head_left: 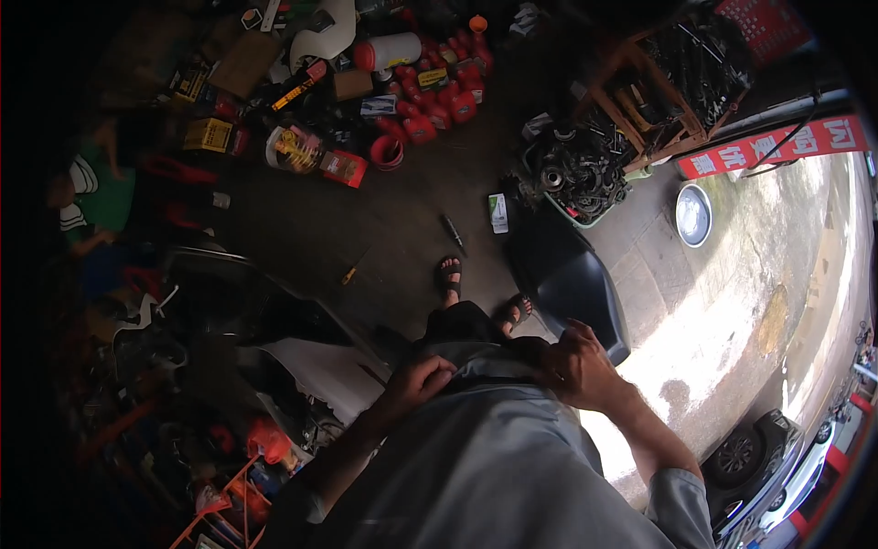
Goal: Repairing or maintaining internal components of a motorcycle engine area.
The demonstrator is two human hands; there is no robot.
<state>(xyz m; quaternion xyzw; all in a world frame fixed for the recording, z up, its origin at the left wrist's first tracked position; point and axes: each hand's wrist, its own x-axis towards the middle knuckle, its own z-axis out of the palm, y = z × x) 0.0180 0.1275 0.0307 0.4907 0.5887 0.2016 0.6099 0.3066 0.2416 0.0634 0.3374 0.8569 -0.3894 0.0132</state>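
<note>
Where the shirt (503,457) creases: soft, grey, lower centre of view, long axis toward the strappy sandals (450,263).
Left hand (423,377): fingers curled beside the shirt (grip hidden).
Right hand (583,368): fingers bunched; I cannot tell whether they hold it.

The dim workshop's dark grey floor (393,215), edged by a brown-framed tool rack (604,90), opens on the right to a glaringly sunlit forecourt (668,389), with a red banner (777,146) at the far end and parked cars (782,435) outside.
</note>
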